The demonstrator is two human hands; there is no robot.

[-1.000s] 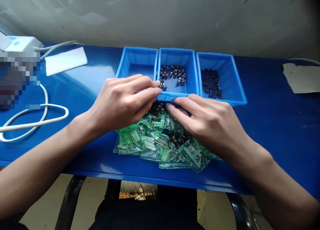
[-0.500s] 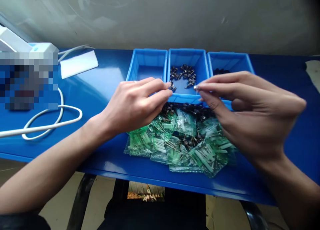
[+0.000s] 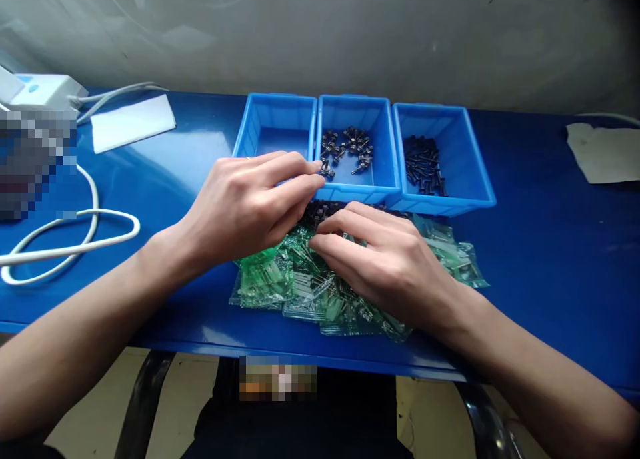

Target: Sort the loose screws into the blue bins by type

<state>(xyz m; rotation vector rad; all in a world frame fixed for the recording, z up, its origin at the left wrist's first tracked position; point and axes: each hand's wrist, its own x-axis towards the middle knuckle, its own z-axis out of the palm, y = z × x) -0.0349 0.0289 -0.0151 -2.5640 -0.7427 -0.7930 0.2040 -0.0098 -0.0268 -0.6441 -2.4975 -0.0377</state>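
A blue workbench is occupied by three blue plastic bins, with a heap of clear plastic bags holding green parts laid in front of them. The right hand is rested on the bags, its fingers loosely curled; no grip can be made out. The left hand is held half-closed, its fingertips over the middle bin's rim, just beside dark screws; whether a screw is pinched cannot be told.

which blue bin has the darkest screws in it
The rightmost blue bin: its screws are near-black and slim, while the middle bin holds shorter, paler screws, and the left bin shows none.
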